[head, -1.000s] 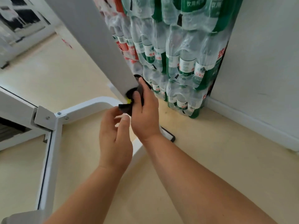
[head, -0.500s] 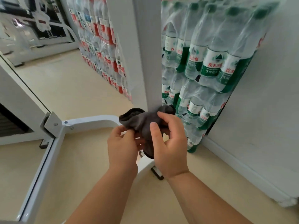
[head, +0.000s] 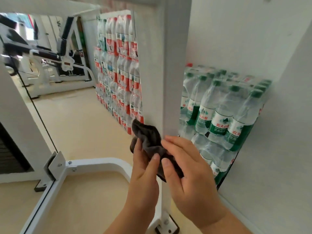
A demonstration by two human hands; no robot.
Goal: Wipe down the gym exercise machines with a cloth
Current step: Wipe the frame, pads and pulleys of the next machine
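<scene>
A crumpled dark grey cloth (head: 148, 135) is bunched against the lower part of a white upright post (head: 162, 81) of the exercise machine. My left hand (head: 143, 168) grips the cloth from the left, thumb on its folds. My right hand (head: 189, 169) holds the cloth from the right, fingers curled over it and fingertips at the post's edge. The post runs down to a black-footed base plate (head: 166, 223). A curved white base tube (head: 101, 163) joins the frame at the left.
Shrink-wrapped packs of green-label water bottles (head: 219, 119) stand right of the post against the white wall (head: 253, 39). Red-label bottle packs (head: 118, 73) are stacked behind it. Another white and black gym machine (head: 50, 56) stands at the far left on the beige floor (head: 81, 125).
My view has tilted up, showing more of the post and the far machine. Both hands have brought the cloth up from the post's foot and keep hold of it against the post.
</scene>
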